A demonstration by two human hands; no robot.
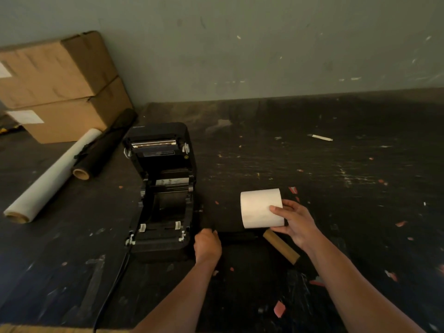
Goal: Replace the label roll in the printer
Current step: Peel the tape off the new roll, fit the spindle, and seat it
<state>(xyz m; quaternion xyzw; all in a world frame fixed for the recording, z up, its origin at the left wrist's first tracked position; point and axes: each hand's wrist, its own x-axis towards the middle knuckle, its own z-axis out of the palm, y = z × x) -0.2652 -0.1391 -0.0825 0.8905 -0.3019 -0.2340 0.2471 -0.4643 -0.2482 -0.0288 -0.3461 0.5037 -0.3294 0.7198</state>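
Both forearms come in from the bottom edge. Left hand is curled closed around a black spindle rod lying on the dark table, just right of the printer. Right hand pinches the white label roll, fingers clamped on its right end, roll held just above the rod. Printer lid's flipped open, bay looks empty. 1 bare cardboard core lies under the right wrist.
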